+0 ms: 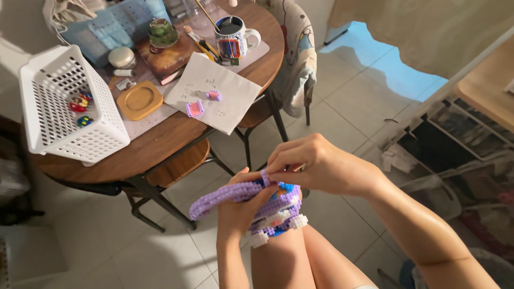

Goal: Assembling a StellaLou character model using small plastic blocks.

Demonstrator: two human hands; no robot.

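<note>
Left hand [235, 206]: low centre of frame, its grip clasps the purple crocheted piece [267, 206] above the knees.
Right hand [316, 163]: its grip pinches the top edge.
Advice: pinch small; support firmly underneath.
Bench [160, 144]: upper left, with a white basket [64, 107].

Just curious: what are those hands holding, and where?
A purple bead-block piece: left hand cups its body from below, right hand pinches its top edge.

Basket [69, 107] on table's [160, 144] left, paper [214, 93] right, mug [233, 37] behind.
</note>
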